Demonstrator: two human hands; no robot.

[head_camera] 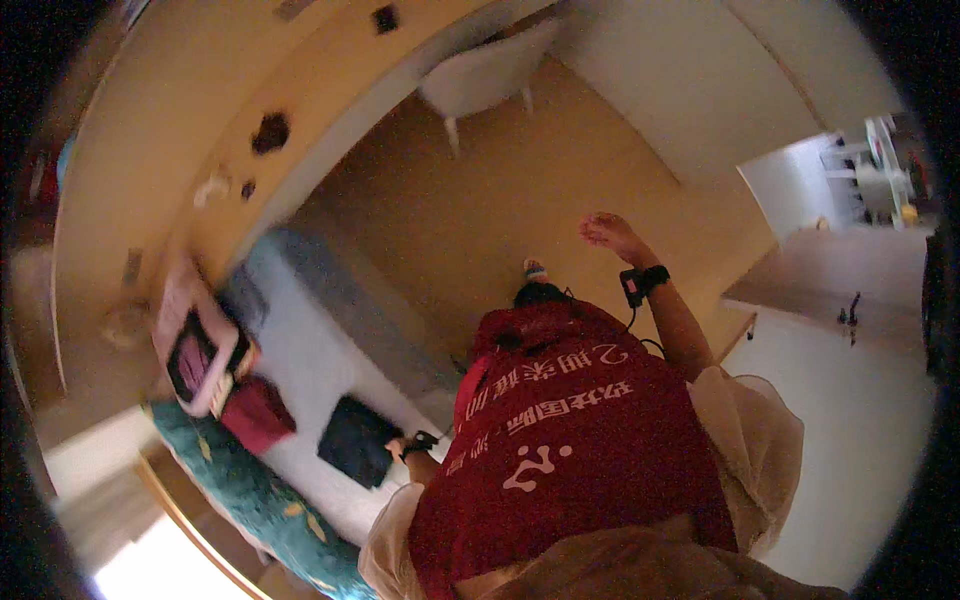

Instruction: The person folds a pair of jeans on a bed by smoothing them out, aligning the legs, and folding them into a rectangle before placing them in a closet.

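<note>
On the left, my left hand (395, 448) is at the edge of a dark folded cloth (354, 441) lying on the pale bed sheet (319, 367). It is small and blurred, so whether its fingers grip the cloth cannot be told. My right hand (609, 234) is raised in front of me over the tan floor, with nothing visible in it. Its fingers look loosely apart, though blurred. Each wrist carries a black strapped device, the right one (643, 282) with a cable. A maroon cloth (257, 414) lies farther left, beside a pink-and-black container (196, 356).
A teal patterned bedding roll (255, 499) runs along the bed's near left side. Grey bedding (367, 300) borders the floor (465, 180). Beyond stands a white chair-like piece (487, 75). To the right is an open wooden door (832, 277) with a handle.
</note>
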